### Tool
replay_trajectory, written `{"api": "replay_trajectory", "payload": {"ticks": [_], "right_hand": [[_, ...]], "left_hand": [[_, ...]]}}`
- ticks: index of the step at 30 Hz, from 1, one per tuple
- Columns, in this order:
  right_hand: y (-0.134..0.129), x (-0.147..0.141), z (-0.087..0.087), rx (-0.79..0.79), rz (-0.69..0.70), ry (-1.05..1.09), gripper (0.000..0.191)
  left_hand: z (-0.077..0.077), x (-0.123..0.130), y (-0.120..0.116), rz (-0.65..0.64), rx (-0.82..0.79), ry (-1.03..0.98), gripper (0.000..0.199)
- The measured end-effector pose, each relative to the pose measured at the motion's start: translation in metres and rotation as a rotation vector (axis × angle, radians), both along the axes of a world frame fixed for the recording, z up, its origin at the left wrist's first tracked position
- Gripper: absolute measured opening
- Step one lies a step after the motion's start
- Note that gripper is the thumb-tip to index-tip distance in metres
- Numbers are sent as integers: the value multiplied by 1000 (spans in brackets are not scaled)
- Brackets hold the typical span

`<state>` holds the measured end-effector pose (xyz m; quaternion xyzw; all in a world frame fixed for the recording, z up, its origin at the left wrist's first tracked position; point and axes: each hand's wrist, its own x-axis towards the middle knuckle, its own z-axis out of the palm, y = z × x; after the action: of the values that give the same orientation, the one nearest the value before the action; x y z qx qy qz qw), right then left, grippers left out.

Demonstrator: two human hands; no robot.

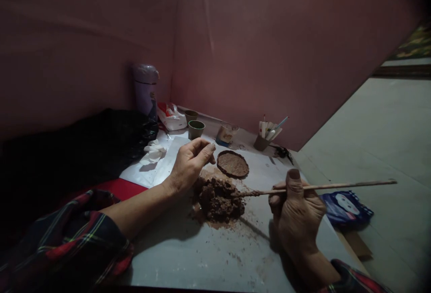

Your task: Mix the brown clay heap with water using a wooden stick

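Observation:
Between thumb and fingers, my right hand [299, 214] grips a thin wooden stick [350, 185] held nearly level. The stick's left end is caked in brown and touches a crumbly, wet-looking brown clay-like mound [220, 201] on the white-covered table [168, 257]. My left hand [193, 160] hovers at the mound's upper left, thumb and fingers pinched together. Whether anything is between those fingertips I cannot make out. Just behind the mound lies a flat round brown disc [233, 164] with a raised rim. Brown crumbs are scattered around the mound.
Toward the back stand a green-rimmed cup [196, 129], a glass [226, 135] and a pot of pens [266, 140]. A lilac flask [145, 88], white crumpled tissue [155, 151] and black plastic bag [84, 149] are at left. A blue packet [346, 207] lies right.

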<state>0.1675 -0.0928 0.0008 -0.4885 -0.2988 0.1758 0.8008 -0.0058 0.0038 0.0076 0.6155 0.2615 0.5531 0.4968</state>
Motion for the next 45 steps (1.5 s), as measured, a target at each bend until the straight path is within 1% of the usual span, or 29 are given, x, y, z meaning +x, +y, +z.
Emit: {"api": "replay_trajectory", "payload": {"ticks": [4, 7, 9, 12, 14, 18, 23, 25, 29, 31, 35, 38, 42, 43, 45], "right_hand": [[0, -2, -3, 35, 16, -66, 38], [0, -5, -4, -35, 34, -130, 38], [-1, -6, -3, -63, 15, -146, 39], [-2, -5, -1, 0, -31, -126, 39], [-2, -5, -1, 33, -7, -107, 38], [2, -5, -3, -25, 119, -147, 39], [2, -8, -4, -121, 108, -187, 41], [0, -8, -3, -133, 94, -184, 41], [-3, -7, -2, -13, 13, -161, 39], [-4, -6, -2, 29, 0, -143, 38], [-2, -5, -5, 43, 68, -146, 37], [1, -5, -5, -9, 125, -173, 38], [2, -5, -5, -135, 135, -172, 41], [2, -5, -5, -143, 126, -167, 41], [1, -4, -5, -109, 82, -156, 41]], "left_hand": [[1, 0, 0, 0, 0, 8, 26], [1, 0, 0, 8, 15, 22, 26], [1, -1, 0, 11, 28, 25, 26], [0, 0, 0, 8, 31, 26, 26], [-1, 0, 1, 6, 27, 25, 26], [-3, 0, 1, -1, 25, 36, 27], [-3, 0, 0, -11, 27, 38, 27], [-4, 0, 0, -16, 24, 34, 27], [-4, 0, 1, -14, 22, 30, 27], [-4, 0, 1, -11, 23, 30, 27], [-4, 1, 1, -14, 26, 29, 28], [-4, 1, 0, -26, 30, 26, 27], [-3, 0, 0, -35, 28, 27, 27], [-3, 0, 0, -34, 27, 28, 27], [-3, 0, 1, -31, 24, 26, 27]]}}
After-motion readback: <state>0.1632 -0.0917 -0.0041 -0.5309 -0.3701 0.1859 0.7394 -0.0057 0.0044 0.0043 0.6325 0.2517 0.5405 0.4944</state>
